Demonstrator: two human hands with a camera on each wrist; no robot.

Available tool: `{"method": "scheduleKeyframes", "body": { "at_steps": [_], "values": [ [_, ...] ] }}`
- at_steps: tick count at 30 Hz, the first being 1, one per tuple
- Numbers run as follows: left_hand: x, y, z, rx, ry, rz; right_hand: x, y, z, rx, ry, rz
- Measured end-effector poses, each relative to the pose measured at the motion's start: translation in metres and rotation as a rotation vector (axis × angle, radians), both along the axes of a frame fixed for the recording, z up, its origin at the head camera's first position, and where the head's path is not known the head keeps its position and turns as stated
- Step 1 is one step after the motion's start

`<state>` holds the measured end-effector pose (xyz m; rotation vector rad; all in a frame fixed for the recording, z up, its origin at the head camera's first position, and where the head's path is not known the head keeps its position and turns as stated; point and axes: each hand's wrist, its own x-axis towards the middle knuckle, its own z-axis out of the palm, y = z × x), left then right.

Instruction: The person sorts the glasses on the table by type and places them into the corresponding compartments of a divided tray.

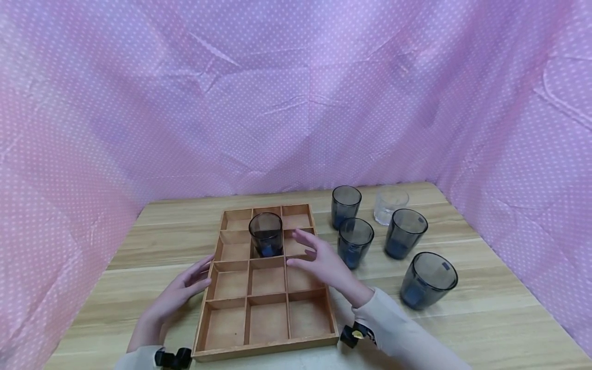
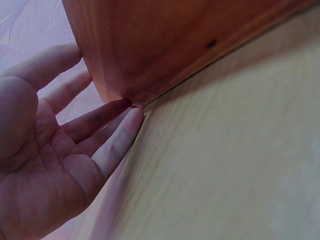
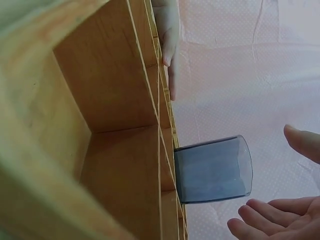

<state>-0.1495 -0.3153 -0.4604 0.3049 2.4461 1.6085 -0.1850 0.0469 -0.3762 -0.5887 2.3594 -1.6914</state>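
Note:
A dark tinted drinking glass [image 1: 265, 235] stands in the middle column of a wooden compartment box [image 1: 265, 350], in the second row from the back. To the right of this glass my right hand [image 1: 324, 261] hovers over the box, thumb and fingers spread and nothing held. The right wrist view shows a gap between those fingers and the glass [image 3: 215, 170]. My left hand [image 1: 181, 292] rests at the box's left side. In the left wrist view, its extended fingertips touch the outer wooden wall [image 2: 150, 50], close to the tabletop.
Right of the box stand several more tinted glasses, among them one beside my right hand [image 1: 354, 244] and one nearest the front [image 1: 427, 281]. Behind them is a clear glass [image 1: 387, 208]. A pink dotted curtain [image 1: 296, 103] encloses the wooden table [image 1: 490, 257].

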Motion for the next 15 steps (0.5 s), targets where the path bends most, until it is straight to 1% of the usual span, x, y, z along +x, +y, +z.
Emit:
{"method": "scheduleKeyframes", "body": {
  "at_steps": [5,12,15],
  "values": [
    [0.000,0.000,0.001,-0.005,-0.007,0.002,0.001,0.008,-0.004,0.022,-0.012,-0.032],
    [0.000,-0.001,0.001,-0.002,-0.008,-0.003,0.003,0.018,-0.010,0.021,-0.030,-0.031],
    [-0.001,-0.001,0.001,-0.009,-0.005,-0.004,0.004,0.024,-0.013,0.017,-0.039,-0.044]
  ]
}}
